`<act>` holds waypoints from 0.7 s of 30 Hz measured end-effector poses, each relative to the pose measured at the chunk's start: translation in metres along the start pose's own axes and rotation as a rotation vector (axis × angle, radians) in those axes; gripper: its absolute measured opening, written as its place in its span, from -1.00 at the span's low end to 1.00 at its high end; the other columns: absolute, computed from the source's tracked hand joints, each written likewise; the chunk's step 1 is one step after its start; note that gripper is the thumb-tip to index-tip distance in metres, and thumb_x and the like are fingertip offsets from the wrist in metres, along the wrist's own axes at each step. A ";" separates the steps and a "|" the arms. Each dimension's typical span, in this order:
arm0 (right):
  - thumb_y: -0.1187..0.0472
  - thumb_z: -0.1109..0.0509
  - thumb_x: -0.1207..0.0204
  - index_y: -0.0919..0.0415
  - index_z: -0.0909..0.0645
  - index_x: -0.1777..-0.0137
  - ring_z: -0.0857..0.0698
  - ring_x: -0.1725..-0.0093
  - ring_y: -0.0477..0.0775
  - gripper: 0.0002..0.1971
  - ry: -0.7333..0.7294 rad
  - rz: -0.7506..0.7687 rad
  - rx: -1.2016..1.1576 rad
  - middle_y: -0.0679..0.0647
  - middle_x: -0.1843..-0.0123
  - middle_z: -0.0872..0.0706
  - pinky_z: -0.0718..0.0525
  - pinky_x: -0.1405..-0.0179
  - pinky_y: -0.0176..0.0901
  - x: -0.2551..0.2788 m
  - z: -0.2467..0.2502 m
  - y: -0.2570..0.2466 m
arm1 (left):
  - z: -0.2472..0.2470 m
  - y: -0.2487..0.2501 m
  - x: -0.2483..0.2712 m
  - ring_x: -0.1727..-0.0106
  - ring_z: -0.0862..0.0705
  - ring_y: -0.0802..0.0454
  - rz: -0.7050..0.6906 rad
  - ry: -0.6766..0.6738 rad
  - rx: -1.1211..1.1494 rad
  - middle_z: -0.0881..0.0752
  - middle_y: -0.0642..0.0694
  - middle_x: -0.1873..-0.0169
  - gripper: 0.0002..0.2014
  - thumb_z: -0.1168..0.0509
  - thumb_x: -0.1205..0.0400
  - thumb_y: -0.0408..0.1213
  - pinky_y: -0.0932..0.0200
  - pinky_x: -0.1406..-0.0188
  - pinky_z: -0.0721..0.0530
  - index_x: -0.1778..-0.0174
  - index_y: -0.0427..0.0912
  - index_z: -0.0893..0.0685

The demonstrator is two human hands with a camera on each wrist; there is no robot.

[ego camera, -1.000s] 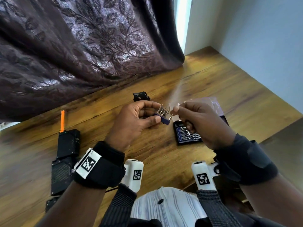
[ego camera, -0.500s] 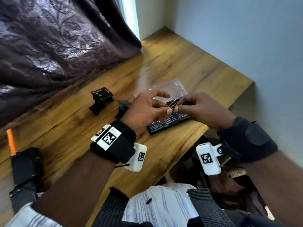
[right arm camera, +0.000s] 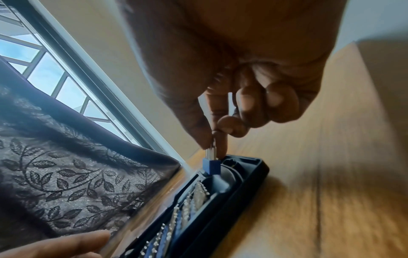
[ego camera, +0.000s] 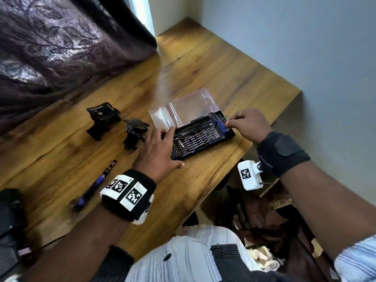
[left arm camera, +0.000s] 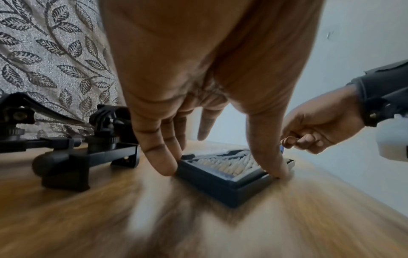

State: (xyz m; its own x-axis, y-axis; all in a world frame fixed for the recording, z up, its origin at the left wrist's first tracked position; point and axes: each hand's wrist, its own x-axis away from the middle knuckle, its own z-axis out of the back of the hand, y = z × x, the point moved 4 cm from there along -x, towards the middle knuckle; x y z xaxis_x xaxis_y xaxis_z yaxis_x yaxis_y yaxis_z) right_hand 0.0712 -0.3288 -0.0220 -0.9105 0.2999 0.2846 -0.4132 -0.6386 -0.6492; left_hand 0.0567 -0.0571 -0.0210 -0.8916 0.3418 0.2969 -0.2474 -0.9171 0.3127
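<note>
Moved: hands down to bit case (left arm camera: 220, 188) | your left hand (ego camera: 160, 151) spread, bracing its near corner | right hand (ego camera: 249, 125) pinching blue holder (right arm camera: 211, 166) over far end | tilt jams it

My bit case (left arm camera: 212, 186): dark navy-black, lid (ego camera: 183, 110) clear, bits (ego camera: 193, 141) silver. Bit holder (right arm camera: 211, 166) blue. Surface (ego camera: 213, 74) brown woodgrain. Curtain (ego camera: 61, 47) dark purple, leaf pattern. Camera mounts (ego camera: 101, 119) black. Driver (ego camera: 93, 186) purple and black.
</note>
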 end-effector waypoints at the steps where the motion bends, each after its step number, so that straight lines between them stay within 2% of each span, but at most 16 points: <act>1: 0.19 -0.54 -0.45 0.17 -0.85 0.21 -0.77 0.05 0.11 -0.92 -0.014 -0.010 0.012 0.08 0.19 -0.84 -0.64 0.04 -0.06 -0.001 -0.002 0.002 | -0.002 0.000 0.000 -0.70 -0.24 -0.20 0.004 -0.002 -0.010 -0.30 -0.16 -0.62 0.10 -0.63 -0.48 0.10 -0.16 -0.65 -0.42 -0.82 0.03 -0.09; 5: 0.19 -0.55 -0.45 0.11 -0.81 0.29 -0.76 0.09 0.12 -0.89 -0.042 -0.033 0.016 0.05 0.26 -0.80 -0.61 0.18 -0.12 -0.001 -0.010 0.006 | -0.007 -0.001 -0.002 -0.68 -0.28 -0.18 0.012 -0.002 -0.013 -0.23 -0.19 -0.65 0.12 -0.64 -0.50 -0.03 -0.02 -0.62 -0.39 -0.83 -0.02 -0.04; 10: 0.17 -0.57 -0.41 0.22 -0.86 0.23 -0.78 0.08 0.16 -0.88 -0.022 -0.050 0.007 0.13 0.21 -0.84 -0.63 0.16 -0.07 -0.006 -0.016 0.004 | -0.009 -0.003 -0.005 -0.67 -0.32 -0.15 0.001 0.012 -0.019 -0.22 -0.16 -0.65 0.12 -0.66 -0.49 -0.09 0.02 -0.56 -0.46 -0.83 -0.04 -0.05; 13: 0.17 -0.58 -0.42 0.22 -0.87 0.20 -0.78 0.07 0.14 -0.89 0.006 -0.056 0.004 0.13 0.18 -0.85 -0.61 0.18 -0.15 -0.007 -0.019 0.002 | -0.009 -0.003 -0.006 -0.66 -0.33 -0.14 -0.006 0.013 -0.029 -0.20 -0.16 -0.66 0.13 -0.66 -0.49 -0.09 0.03 -0.54 -0.49 -0.83 -0.02 -0.04; 18: 0.14 -0.58 -0.47 0.18 -0.85 0.16 -0.78 0.03 0.09 -0.89 0.059 -0.063 -0.053 0.10 0.12 -0.85 -0.73 -0.03 -0.03 -0.001 -0.023 0.004 | -0.010 -0.004 -0.006 -0.66 -0.35 -0.15 -0.010 0.028 -0.033 -0.22 -0.16 -0.65 0.11 -0.67 -0.47 -0.09 0.00 -0.53 -0.52 -0.82 0.01 -0.09; 21: 0.08 -0.58 -0.48 0.14 -0.84 0.15 -0.78 0.03 0.08 -0.87 0.046 -0.042 -0.041 0.08 0.12 -0.85 -0.73 -0.05 -0.01 0.000 -0.025 0.006 | -0.011 -0.004 -0.006 -0.65 -0.36 -0.15 -0.007 0.034 -0.034 -0.21 -0.15 -0.67 0.11 -0.67 -0.47 -0.09 0.00 -0.51 -0.55 -0.82 0.03 -0.08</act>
State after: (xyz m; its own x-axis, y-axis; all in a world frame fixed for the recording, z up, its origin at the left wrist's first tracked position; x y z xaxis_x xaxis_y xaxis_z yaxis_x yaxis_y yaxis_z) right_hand 0.0690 -0.3148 -0.0430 -0.8906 0.3582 0.2801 -0.4490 -0.5956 -0.6661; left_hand 0.0584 -0.0573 -0.0343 -0.9020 0.3416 0.2642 -0.2658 -0.9213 0.2837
